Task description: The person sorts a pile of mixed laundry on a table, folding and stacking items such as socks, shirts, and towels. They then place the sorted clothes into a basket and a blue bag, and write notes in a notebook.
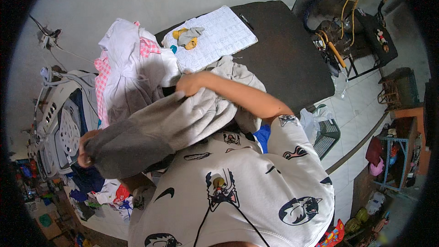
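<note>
A grey knit garment (161,123) is stretched across the front of my body, its left part darker in shadow. My left hand (85,149) grips its far left end, beside a twin-tub washing machine. Reaching across from the right, my right hand (190,84) holds a bunched upper part of the same garment. More of its fabric lies under my right forearm on the edge of a dark-topped table (291,51). White clothes (125,58) with pink gingham pieces (103,75) are heaped just beyond, to the left.
On the table lie an open notebook (219,37) bearing writing, a small yellow-and-grey item (188,36) and a pen (246,21). The washing machine (65,127) stands left, with piled clothes (106,192) below. A green plastic basket (327,135) sits on the floor at right.
</note>
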`<action>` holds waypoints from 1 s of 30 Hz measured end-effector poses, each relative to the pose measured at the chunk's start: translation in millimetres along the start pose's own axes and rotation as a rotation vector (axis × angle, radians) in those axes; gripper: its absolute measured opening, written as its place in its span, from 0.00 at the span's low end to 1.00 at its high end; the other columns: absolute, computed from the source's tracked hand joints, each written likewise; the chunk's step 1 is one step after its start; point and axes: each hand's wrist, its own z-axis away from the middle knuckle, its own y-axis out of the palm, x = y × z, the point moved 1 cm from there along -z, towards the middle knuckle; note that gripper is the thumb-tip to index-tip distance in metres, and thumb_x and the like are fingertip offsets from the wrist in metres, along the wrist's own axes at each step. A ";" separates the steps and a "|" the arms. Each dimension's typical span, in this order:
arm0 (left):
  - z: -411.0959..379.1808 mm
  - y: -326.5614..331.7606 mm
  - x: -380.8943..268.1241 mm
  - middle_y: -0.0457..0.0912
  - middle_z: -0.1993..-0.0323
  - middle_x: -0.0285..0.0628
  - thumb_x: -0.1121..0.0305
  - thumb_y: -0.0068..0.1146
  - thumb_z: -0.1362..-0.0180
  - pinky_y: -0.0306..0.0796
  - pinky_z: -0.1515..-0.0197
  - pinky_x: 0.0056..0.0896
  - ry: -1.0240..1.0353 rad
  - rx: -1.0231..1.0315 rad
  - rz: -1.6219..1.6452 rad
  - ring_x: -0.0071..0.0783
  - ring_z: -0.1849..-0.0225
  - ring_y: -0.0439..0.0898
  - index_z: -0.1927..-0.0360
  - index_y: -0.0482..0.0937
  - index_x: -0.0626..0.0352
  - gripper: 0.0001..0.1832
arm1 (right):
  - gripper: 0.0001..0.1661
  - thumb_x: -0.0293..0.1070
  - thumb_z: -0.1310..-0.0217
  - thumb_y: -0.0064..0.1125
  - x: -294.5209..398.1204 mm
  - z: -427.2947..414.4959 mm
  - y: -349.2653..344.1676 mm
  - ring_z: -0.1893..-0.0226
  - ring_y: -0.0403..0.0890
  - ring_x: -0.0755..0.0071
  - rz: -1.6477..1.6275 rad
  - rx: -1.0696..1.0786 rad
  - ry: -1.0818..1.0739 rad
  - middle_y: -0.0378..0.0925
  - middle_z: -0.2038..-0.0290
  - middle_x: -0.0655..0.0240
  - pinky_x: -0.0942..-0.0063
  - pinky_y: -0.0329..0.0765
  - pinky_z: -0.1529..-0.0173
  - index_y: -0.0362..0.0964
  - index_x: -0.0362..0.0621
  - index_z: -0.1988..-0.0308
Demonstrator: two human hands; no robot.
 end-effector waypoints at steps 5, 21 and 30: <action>-22.2 -29.0 -31.6 0.72 0.53 0.51 0.65 0.48 0.44 0.63 0.48 0.35 -0.024 0.224 0.243 0.41 0.51 0.72 0.49 0.67 0.69 0.22 | 0.27 0.62 0.58 0.57 -75.4 107.2 -12.0 0.53 0.74 0.61 -0.010 -0.584 0.554 0.78 0.65 0.62 0.35 0.35 0.42 0.77 0.58 0.62; -59.8 -60.0 64.7 0.75 0.56 0.52 0.61 0.37 0.40 0.70 0.55 0.40 0.580 0.138 -0.697 0.43 0.56 0.75 0.53 0.71 0.71 0.22 | 0.11 0.22 0.48 0.49 -66.7 314.6 103.0 0.66 0.70 0.80 -0.663 -1.554 0.607 0.71 0.68 0.75 0.79 0.68 0.61 0.70 0.44 0.62; -78.7 1.2 94.1 0.74 0.53 0.51 0.59 0.40 0.40 0.66 0.51 0.37 -0.051 -0.099 -0.325 0.42 0.52 0.74 0.51 0.72 0.68 0.23 | 0.15 0.32 0.55 0.63 -90.4 295.6 123.1 0.63 0.72 0.72 -0.472 -1.575 1.025 0.69 0.65 0.66 0.76 0.68 0.61 0.71 0.40 0.63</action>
